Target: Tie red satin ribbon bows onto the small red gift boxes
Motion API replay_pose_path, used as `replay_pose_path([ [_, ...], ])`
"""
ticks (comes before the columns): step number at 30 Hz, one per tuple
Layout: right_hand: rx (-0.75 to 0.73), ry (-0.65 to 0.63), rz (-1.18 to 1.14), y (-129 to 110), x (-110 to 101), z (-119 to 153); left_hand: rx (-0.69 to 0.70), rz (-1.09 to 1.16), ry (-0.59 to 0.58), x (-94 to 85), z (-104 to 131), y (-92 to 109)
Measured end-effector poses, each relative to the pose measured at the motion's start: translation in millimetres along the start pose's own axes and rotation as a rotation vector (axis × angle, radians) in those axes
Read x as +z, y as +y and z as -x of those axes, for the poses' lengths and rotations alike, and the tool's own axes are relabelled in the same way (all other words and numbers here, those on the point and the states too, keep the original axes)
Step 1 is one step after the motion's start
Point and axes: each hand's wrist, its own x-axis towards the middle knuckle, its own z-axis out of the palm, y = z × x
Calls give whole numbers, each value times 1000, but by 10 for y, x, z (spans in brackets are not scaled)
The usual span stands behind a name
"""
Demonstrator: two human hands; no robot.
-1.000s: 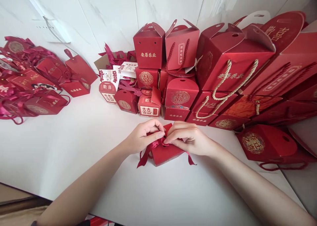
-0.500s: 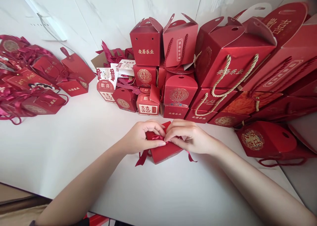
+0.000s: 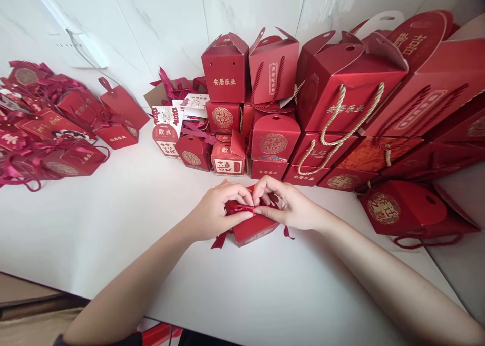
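Note:
A small red gift box lies on the white table in front of me. Dark red satin ribbon runs across its top, and one tail hangs down at each side. My left hand pinches the ribbon between thumb and fingers from the left. From the right, my right hand pinches the ribbon close to the left fingertips, its thumb and forefinger near the middle of the box top. The fingers cover part of the ribbon, so the form of the knot or bow is hard to make out.
Behind the hands stand stacked red gift boxes, some with rope handles. A heap of ribboned boxes lies at the left. One larger box rests at the right table edge. White wall tiles close off the back.
My right thumb and fingers have shifted slightly and now pinch the ribbon at the middle. The ribbon tails have moved a little. The whole view has shifted slightly.

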Motion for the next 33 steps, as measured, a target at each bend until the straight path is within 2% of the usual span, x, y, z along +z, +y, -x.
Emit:
replay_pose_path([
  [8,-17,-51,80,-30,-49,3,23,-12,9,-6,-1,10],
  [12,0,-36,71,-17,-35,7,0,16,-3,6,-17,8],
  [15,6,-11,52,1,-1,8,-22,-8,45,59,-17,29],
  [18,4,19,40,19,24,6,5,-146,144,155,-1,70],
  [23,17,32,62,29,28,0,166,-467,343,292,38,135],
  [29,10,62,107,17,60,10,165,-658,376,340,54,203],
  [33,0,41,104,-53,48,22,129,-603,346,315,30,167],
])
